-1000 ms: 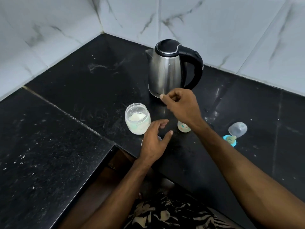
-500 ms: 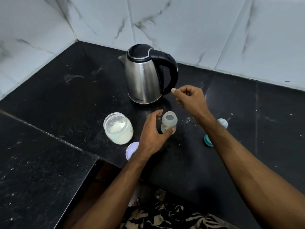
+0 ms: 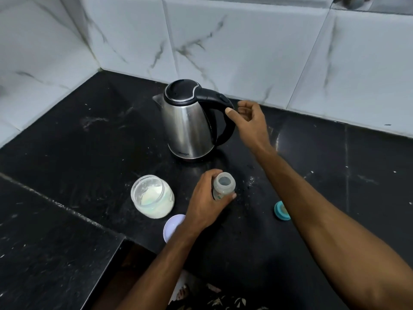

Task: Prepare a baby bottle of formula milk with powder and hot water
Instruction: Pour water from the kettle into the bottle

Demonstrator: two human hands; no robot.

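An open baby bottle point(image 3: 224, 184) stands upright on the black counter point(image 3: 89, 142), and my left hand point(image 3: 206, 202) grips it round its body. A steel kettle point(image 3: 186, 128) with a black lid and handle stands behind it. My right hand point(image 3: 250, 121) hovers just right of the kettle handle, thumb tip at the handle, fingers loosely curled and holding nothing. An open glass jar of white powder point(image 3: 153, 198) lies tilted to the left of the bottle.
A pale round jar lid point(image 3: 173, 227) lies on the counter beside my left wrist. The teal bottle collar with its teat point(image 3: 282, 210) sits to the right, partly behind my right forearm. Marble-tiled walls point(image 3: 223, 41) close the corner. The counter's front edge steps down at lower left.
My right hand has moved up and away from the bottle to the kettle handle. My left hand has closed round the bottle.
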